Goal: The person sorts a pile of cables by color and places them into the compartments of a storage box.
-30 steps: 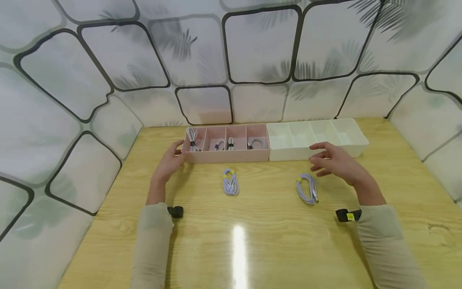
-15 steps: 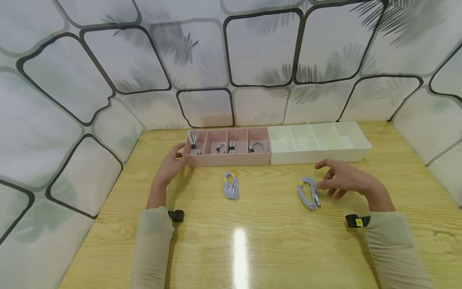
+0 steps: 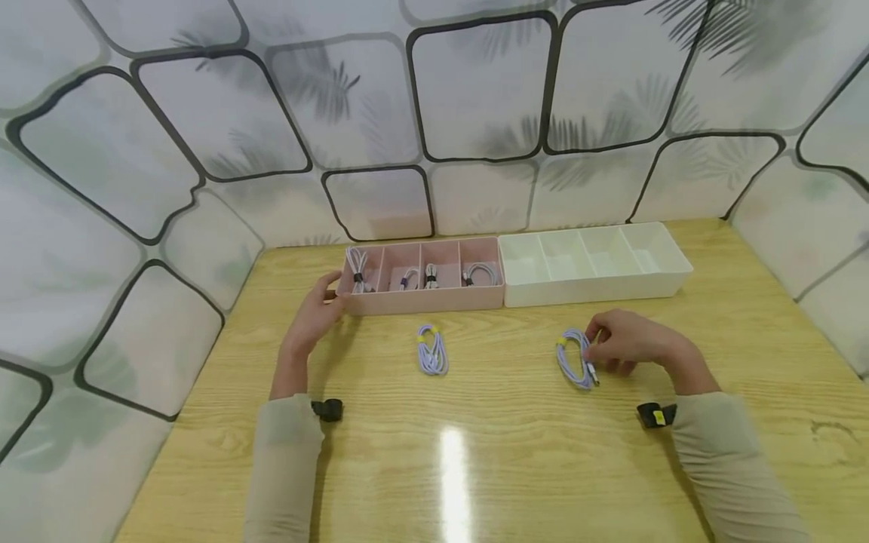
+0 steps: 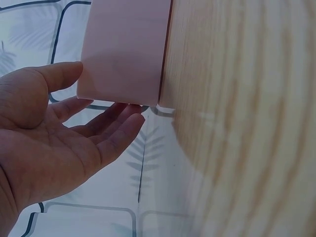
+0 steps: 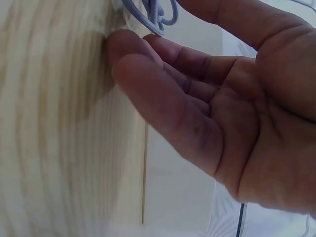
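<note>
My left hand [image 3: 314, 315] rests at the left end of the pink divided box [image 3: 422, 303]. In the left wrist view, the thumb touches the box's edge and the other fingers lie loosely along its end. My right hand [image 3: 631, 341] pinches the right side of a coiled lilac cable [image 3: 566, 367] with a yellow tie, lying on the table. The right wrist view shows the cable's loops [image 5: 156, 17] at the tips of the thumb and fingers. A second coiled lilac cable [image 3: 433, 360], also tied in yellow, lies in front of the pink box.
Bundled cables, one a white bundle [image 3: 357, 271], sit in the pink box's compartments. A white divided box [image 3: 597, 291] adjoins it on the right. Both stand near the back of the wooden table [image 3: 380, 452], before a patterned fabric wall [image 3: 475, 90].
My right hand has come down from in front of the white box to the right-hand cable, its fingers closing at the coil. My left hand stays at the pink box.
</note>
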`<move>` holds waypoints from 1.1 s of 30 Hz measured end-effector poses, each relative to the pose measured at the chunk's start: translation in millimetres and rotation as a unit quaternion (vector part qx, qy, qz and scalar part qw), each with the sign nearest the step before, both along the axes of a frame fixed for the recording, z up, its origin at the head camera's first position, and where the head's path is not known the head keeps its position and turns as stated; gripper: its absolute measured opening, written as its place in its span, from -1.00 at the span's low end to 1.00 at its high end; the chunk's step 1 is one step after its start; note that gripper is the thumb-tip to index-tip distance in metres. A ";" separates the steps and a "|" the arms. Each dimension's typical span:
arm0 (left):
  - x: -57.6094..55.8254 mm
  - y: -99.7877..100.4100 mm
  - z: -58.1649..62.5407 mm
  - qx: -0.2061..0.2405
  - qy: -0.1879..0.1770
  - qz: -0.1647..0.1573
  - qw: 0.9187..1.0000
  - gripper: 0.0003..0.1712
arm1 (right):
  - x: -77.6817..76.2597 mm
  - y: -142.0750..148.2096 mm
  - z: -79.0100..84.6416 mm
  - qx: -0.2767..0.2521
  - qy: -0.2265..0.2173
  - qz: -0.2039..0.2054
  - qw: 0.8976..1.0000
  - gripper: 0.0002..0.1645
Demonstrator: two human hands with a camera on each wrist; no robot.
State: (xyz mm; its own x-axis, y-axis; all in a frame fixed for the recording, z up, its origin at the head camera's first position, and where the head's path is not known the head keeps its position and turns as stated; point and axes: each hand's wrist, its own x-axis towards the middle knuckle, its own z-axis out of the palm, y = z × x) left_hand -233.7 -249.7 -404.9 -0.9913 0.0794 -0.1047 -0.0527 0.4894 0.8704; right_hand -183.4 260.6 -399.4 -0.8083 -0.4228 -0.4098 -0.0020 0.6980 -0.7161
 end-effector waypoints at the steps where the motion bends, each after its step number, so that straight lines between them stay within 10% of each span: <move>1: 0.0 -0.2 0.3 -0.001 0.001 0.001 1.000 -0.30 | 0.0 -1.3 0.1 0.005 0.001 -0.001 1.000 -0.58; 33: -1.3 0.0 0.5 -0.001 -0.003 0.001 1.000 -0.32 | -2.4 -16.2 3.0 -0.014 0.105 -0.065 0.992 -0.66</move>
State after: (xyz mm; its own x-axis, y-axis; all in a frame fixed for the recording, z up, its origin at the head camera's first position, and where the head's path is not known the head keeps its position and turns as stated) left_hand -235.0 -249.6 -404.3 -0.9908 0.0775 -0.1106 -0.0586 0.4918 0.8687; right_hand -185.8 244.5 -396.3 -0.9231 -0.3179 -0.2163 -0.0644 0.6825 -0.7280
